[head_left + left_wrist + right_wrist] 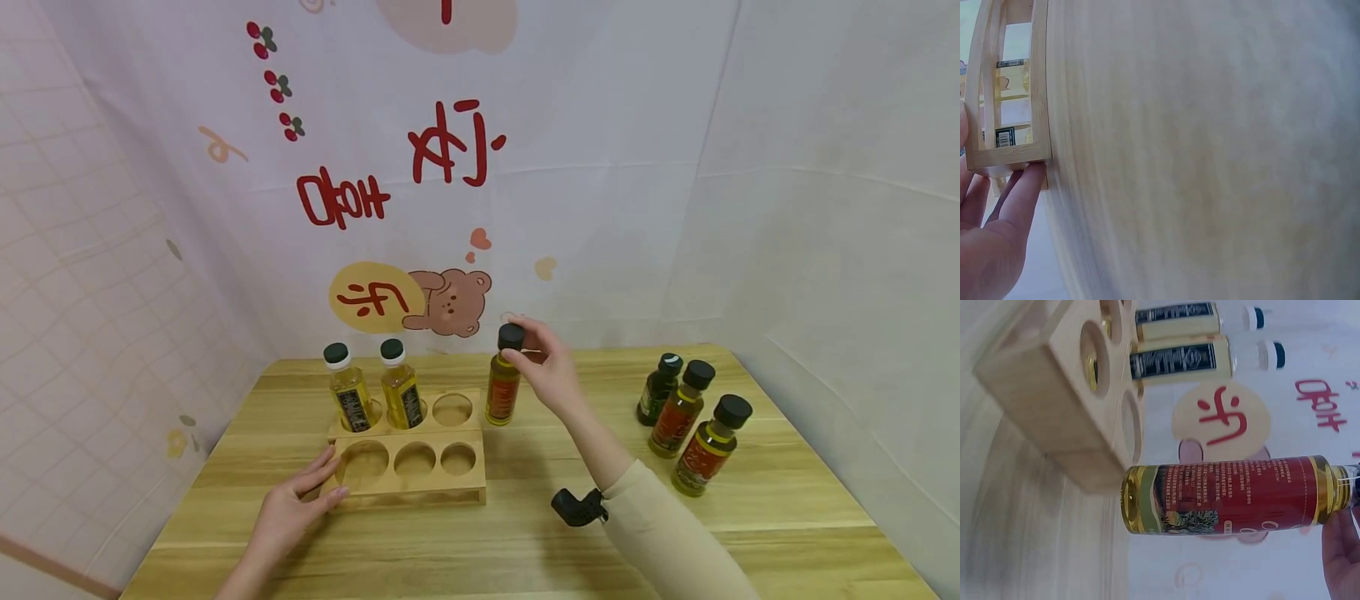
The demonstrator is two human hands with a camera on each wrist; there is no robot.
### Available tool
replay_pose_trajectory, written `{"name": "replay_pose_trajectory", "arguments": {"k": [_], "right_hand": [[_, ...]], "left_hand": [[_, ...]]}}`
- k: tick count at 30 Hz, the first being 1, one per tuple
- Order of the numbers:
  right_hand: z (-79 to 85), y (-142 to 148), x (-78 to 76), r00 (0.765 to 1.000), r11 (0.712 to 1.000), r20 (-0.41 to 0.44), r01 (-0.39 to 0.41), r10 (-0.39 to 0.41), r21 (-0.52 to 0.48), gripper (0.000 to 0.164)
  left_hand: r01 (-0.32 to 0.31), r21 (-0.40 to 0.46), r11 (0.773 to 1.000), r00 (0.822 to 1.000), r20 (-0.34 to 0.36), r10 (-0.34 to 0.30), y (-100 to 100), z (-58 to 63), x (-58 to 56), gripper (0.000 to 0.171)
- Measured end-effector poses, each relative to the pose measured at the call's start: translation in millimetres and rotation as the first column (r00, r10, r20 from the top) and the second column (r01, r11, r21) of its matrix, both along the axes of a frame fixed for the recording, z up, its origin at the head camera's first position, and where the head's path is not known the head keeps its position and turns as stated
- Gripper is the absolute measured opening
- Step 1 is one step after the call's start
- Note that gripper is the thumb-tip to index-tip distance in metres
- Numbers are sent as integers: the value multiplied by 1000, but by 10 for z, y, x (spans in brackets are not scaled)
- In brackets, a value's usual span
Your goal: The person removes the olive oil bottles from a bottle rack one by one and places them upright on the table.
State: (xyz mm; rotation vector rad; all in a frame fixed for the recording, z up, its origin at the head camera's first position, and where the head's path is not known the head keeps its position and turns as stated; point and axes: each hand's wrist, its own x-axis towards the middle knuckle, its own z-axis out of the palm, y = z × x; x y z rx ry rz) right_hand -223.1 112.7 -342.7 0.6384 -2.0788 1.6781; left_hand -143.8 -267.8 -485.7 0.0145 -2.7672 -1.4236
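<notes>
My right hand [553, 373] grips a red-labelled oil bottle [502, 390] at its black cap and neck. The bottle is upright, just beyond the right end of a two-tier wooden bottle rack [408, 492]; I cannot tell whether its base touches the table. In the right wrist view, its red label [1241, 494] shows fully. At the rack's front left corner, my left hand [296, 500] holds on, thumb at the front and fingers [1019, 200] against the side. Two yellow oil bottles [351, 396] with dark green caps stand in the back row; the other round holes are vacant.
On the right of the wooden table [525, 533] stand a small dark bottle [660, 390] and two red-labelled bottles [703, 457] with black caps. A printed white cloth [600, 208] hangs behind the table and along its sides.
</notes>
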Motion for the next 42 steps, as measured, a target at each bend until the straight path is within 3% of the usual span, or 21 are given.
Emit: {"name": "replay_pose_trajectory", "arguments": {"k": [8,17,23,30,42], "right_hand": [[-108,319,24,992,994,76,103,-105,28,43],[-466,767,-158,969,981,152,189,-195,48,48],[-525,975,-153,952,959,132,266,-278,96,46],[-573,1129,-165,916,924,139,361,-377,130,47],[-604,1270,-190,862,881,183,454,-473,135,47]], "left_hand": [[-6,5,1000,1000,4,6,1,-2,-7,61],[-3,-7,1000,1000,4,3,-9,-8,-10,61],[0,-11,1000,1000,-3,0,-20,-24,-11,61],[4,-20,1000,1000,-11,-4,-25,-32,-13,61],[3,-27,1000,1000,-10,-3,-22,-26,-12,62]]}}
